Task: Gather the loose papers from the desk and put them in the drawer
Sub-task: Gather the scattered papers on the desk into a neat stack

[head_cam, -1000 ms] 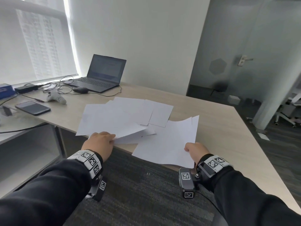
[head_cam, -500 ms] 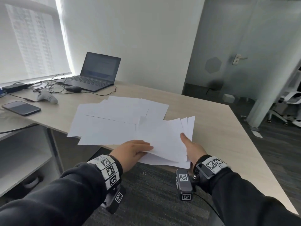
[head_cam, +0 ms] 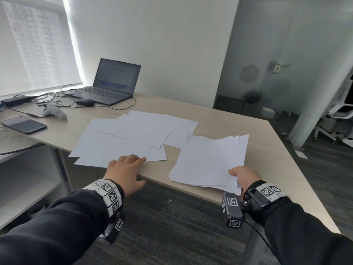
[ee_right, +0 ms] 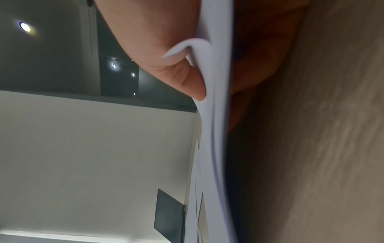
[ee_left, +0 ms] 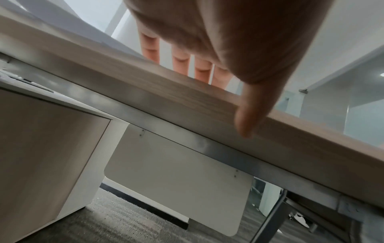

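Already the right hand [head_cam: 245, 175] pinches a gathered stack [head_cam: 210, 161] at the desk [head_cam: 257, 142] edge, and the left hand [head_cam: 126, 169] lies flat, fingers straight, on the loose papers [head_cam: 124, 138] — better to slide them across together, not lift single sheets.

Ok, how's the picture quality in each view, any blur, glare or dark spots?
Head view: bright window washes out the left, edges bend. Left wrist view: left hand close and soft, desk edge smeared. Right wrist view: held papers blurred, deep shadow beneath them, ceiling light flares.
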